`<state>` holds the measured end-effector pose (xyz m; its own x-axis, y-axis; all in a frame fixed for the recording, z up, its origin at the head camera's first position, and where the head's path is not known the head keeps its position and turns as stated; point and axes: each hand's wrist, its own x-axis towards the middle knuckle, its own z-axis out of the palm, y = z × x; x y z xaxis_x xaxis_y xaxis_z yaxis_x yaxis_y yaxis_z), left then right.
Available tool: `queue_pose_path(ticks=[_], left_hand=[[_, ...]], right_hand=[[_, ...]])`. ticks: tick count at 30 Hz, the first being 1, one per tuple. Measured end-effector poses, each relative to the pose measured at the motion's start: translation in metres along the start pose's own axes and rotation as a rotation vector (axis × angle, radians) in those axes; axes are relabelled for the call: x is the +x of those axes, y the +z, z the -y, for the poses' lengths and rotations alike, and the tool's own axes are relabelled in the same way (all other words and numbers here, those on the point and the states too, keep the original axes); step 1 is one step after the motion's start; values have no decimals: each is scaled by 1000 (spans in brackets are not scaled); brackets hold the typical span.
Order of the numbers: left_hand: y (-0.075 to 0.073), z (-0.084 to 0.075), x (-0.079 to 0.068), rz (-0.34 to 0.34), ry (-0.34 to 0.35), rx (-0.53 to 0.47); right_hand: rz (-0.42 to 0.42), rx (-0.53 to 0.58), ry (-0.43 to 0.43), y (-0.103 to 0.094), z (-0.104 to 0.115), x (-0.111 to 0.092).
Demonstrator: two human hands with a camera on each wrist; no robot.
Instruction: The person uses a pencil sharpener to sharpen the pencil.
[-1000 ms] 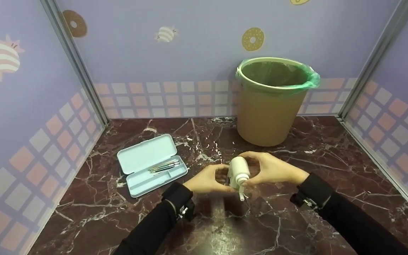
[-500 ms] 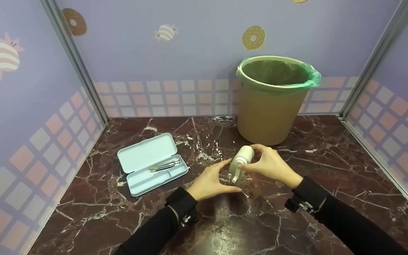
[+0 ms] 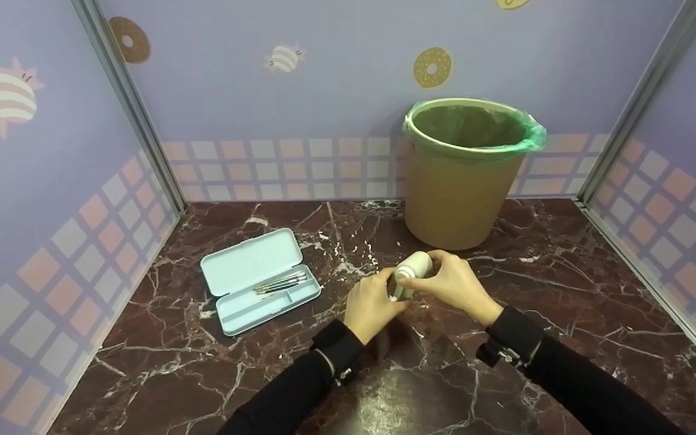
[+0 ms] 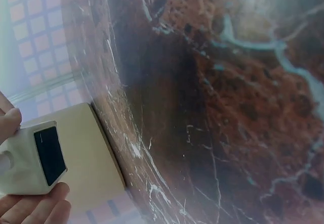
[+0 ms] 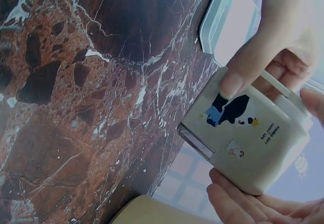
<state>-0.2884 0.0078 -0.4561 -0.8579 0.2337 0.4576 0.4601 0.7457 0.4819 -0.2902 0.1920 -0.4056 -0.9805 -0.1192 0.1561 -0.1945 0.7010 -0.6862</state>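
A small cream pencil sharpener (image 3: 418, 263) with a crank handle is held above the table by both hands. My left hand (image 3: 368, 307) grips its near left side; in the right wrist view the left thumb (image 5: 234, 82) presses its panda-printed face. My right hand (image 3: 460, 281) holds the far right side, thumb against the white round part at the handle. A dark panel (image 4: 49, 153) shows on the sharpener's table-facing side in the left wrist view. Left of the hands, a light blue pencil case (image 3: 251, 263) lies open with several pencils (image 3: 280, 283) in it.
Behind the hands, a tan waste bin (image 3: 454, 199) with a green liner stands near the back wall. Small white bits (image 3: 369, 249) lie on the dark marbled tabletop (image 3: 203, 386). Patterned panels (image 3: 348, 90) enclose the back and sides.
The sharpener has turned and shifted slightly away and to the right. My left hand loosened from it half a second ago, then moved back and grips it again. My right hand kept hold.
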Motion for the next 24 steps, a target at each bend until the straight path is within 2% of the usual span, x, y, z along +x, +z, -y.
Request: queue_pose_path(ticks=[5, 10, 16, 21, 24], left_hand=[[2, 2, 2, 10, -6, -23], [-1, 9, 3, 71, -34, -92], [-3, 20, 1, 189, -52, -151], [-3, 35, -2, 303, -83, -281], [-3, 43, -4, 361, -72, -344]], right_hand=[[11, 2, 2, 4, -3, 0], [25, 11, -18, 7, -9, -3], [121, 64, -91, 12, -20, -8], [198, 79, -167, 12, -33, -8], [267, 57, -203, 13, -44, -7]])
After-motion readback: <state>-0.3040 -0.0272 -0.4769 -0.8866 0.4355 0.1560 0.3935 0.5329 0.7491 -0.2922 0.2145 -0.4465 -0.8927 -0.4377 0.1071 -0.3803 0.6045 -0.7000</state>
